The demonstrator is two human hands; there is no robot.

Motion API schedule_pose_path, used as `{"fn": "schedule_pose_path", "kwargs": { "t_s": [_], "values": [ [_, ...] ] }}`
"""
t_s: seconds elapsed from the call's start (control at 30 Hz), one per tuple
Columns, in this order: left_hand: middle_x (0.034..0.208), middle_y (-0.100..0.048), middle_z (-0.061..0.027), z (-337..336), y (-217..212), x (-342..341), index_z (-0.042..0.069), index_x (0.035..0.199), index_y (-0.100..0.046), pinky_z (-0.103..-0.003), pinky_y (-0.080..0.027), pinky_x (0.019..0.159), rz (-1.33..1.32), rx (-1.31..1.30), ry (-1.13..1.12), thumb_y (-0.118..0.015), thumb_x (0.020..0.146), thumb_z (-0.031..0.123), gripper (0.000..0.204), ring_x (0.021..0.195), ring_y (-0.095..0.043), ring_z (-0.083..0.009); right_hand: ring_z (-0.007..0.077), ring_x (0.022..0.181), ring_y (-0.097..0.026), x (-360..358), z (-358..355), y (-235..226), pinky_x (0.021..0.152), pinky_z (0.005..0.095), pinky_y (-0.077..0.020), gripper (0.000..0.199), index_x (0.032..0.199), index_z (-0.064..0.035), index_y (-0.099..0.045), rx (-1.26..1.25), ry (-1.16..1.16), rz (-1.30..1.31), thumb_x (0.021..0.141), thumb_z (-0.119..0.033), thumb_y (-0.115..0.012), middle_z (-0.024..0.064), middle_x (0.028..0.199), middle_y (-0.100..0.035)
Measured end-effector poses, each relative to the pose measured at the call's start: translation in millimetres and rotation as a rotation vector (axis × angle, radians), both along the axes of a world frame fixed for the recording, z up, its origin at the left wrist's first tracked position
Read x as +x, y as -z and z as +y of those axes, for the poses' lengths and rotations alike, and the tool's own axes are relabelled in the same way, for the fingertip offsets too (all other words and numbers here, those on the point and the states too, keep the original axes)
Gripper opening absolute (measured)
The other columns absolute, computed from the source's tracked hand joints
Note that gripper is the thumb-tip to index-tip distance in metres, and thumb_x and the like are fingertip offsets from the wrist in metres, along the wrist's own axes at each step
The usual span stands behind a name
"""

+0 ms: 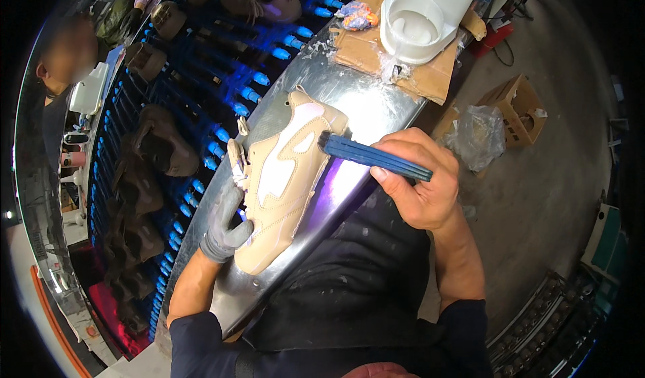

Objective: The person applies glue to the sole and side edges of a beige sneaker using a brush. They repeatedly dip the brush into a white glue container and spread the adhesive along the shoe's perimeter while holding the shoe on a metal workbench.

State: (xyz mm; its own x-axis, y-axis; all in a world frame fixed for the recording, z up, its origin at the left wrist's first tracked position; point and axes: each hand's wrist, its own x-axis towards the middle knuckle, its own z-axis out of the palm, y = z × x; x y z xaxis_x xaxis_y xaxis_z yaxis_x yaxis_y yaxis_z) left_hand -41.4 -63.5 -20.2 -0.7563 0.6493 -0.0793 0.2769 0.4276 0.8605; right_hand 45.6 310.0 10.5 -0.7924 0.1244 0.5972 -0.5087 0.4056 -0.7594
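A beige shoe upper point(300, 170) with white side panels and pale laces lies tilted on its side on the metal bench, its toe toward me. My left hand point(224, 225), in a grey glove, is closed around its lace side near the toe. In my bare right hand point(424, 180) is a brush point(366, 155) with a blue handle, gripped between thumb and fingers. The dark bristles meet the lower edge of the upper near the heel; whether they press on it I cannot tell.
A white container with a round cup point(415, 28) stands on cardboard point(356, 47) at the bench's far end. To the left, a conveyor with blue-tipped rollers point(261, 79) carries several shoes. Another person point(64, 62) is beyond it. An open carton point(514, 112) sits on the floor, right.
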Motion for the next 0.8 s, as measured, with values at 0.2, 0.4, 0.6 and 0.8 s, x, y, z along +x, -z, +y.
{"fn": "schedule_pose_path", "kwargs": {
  "t_s": [0.2, 0.4, 0.6, 0.8],
  "values": [
    [0.162, -0.049, -0.0168, -10, 12, -8, -0.003, 0.165, -0.034, -0.042, -0.039, 0.123, 0.028, 0.010, 0.061, -0.072, 0.097, 0.049, 0.094, 0.145, -0.054, -0.0268, 0.0296, 0.078, -0.074, 0, 1, -1, 0.068, 0.0357, -0.0586, 0.024, 0.111, 0.0023, -0.073, 0.013, -0.067, 0.022, 0.087, 0.000, -0.079, 0.0157, 0.094, -0.073],
    [0.162, -0.049, -0.0212, -2, 5, -4, -0.006, 0.160, -0.042, -0.044, -0.035, 0.125, 0.035, -0.001, 0.029, -0.067, 0.092, 0.051, 0.092, 0.149, -0.049, -0.0323, 0.0239, 0.081, -0.074, 5, -1, 3, 0.071, 0.0323, -0.0584, 0.021, 0.110, 0.0042, -0.074, 0.013, -0.099, 0.010, 0.091, 0.000, -0.081, 0.0169, 0.099, -0.075],
    [0.162, -0.049, -0.0283, 3, -1, -9, -0.011, 0.153, -0.050, -0.046, -0.029, 0.128, 0.112, -0.061, 0.072, -0.063, 0.085, 0.034, 0.083, 0.154, -0.044, -0.0406, 0.0275, 0.080, -0.075, 1, 3, 1, 0.068, 0.0347, -0.0577, 0.024, 0.111, 0.0024, -0.074, -0.053, -0.005, -0.052, 0.087, 0.003, -0.077, 0.0157, 0.097, -0.073],
    [0.163, -0.048, -0.0279, 8, 0, -2, -0.011, 0.155, -0.049, -0.045, -0.029, 0.128, 0.026, -0.026, -0.021, -0.063, 0.088, 0.040, 0.085, 0.155, -0.043, -0.0392, 0.0280, 0.081, -0.075, 1, 2, 4, 0.069, 0.0348, -0.0588, 0.026, 0.112, 0.0021, -0.073, -0.008, -0.076, -0.008, 0.087, 0.001, -0.080, 0.0169, 0.098, -0.074]
  ]
}}
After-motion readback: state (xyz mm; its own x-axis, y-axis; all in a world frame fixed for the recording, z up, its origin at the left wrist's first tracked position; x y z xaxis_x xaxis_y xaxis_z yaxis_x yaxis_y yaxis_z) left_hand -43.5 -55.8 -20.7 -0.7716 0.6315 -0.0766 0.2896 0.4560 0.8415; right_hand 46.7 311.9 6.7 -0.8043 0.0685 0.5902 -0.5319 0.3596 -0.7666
